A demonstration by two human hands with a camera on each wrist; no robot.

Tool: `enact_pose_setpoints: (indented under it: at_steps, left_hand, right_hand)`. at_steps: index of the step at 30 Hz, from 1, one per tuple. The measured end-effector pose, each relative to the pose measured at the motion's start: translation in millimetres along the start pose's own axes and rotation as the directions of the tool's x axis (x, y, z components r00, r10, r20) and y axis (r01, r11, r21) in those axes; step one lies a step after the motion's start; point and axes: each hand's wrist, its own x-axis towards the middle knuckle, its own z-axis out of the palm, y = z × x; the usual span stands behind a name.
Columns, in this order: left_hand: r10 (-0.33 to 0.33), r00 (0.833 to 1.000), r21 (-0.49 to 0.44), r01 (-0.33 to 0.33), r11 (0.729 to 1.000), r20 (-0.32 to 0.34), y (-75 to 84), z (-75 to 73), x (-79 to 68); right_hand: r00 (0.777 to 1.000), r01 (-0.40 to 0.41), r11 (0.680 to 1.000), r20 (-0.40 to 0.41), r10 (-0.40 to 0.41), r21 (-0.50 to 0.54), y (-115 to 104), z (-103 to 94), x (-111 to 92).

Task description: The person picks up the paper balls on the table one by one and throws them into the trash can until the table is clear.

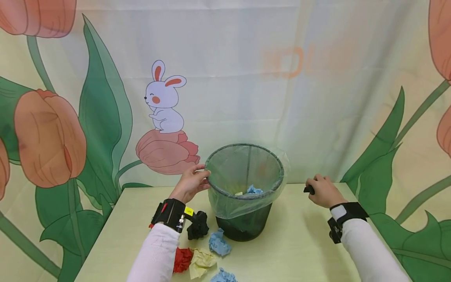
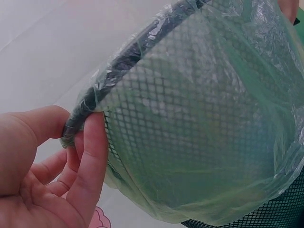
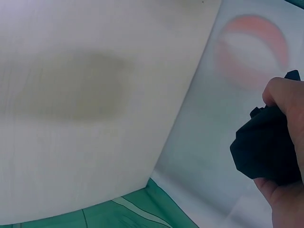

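Note:
A dark mesh wastebasket [image 1: 243, 231] stands upright on the table, lined with a thin translucent green plastic bag [image 2: 199, 156] folded over its rim. My left hand [image 1: 190, 183] pinches that rim at its left side, thumb on one face and fingers on the other, as the left wrist view shows. Out to the right of the basket, my right hand [image 1: 324, 192] holds a crumpled black paper ball [image 3: 266, 142] above the table. Inside the basket, blue crumpled paper [image 1: 254, 190] and a bit of yellow paper [image 1: 239, 193] are visible.
On the table [image 1: 289, 250], left and front of the basket, lie another black paper ball [image 1: 198, 226], a red one [image 1: 182, 260], a yellow one [image 1: 202, 262], a blue one [image 1: 219, 243] and one more blue one at the bottom edge. A printed curtain [image 1: 229, 98] hangs behind.

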Motion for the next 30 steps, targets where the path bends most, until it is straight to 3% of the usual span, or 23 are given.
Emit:
enact_pose_setpoints:
  at_steps: [8, 22, 30]
  left_hand:
    - [0.002, 1.000, 0.012, -0.002, 1.000, -0.003, 1.2, -0.3, -0.1]
    - [-0.007, 1.000, 0.010, 0.007, 1.000, 0.001, 0.2, 0.5, -1.4]
    - [-0.011, 1.000, 0.007, 0.011, 1.000, 0.001, 0.5, 0.3, -0.4]
  right_hand:
    - [0.999, 0.047, 0.999, -0.018, -0.047, -0.027, -7, -28.8, 18]
    - [0.999, 0.049, 0.995, -0.014, -0.050, -0.084, -18, -78.9, 47]
    - [0.999, 0.014, 0.997, 0.051, -0.010, -0.071, -37, -93.8, 62]
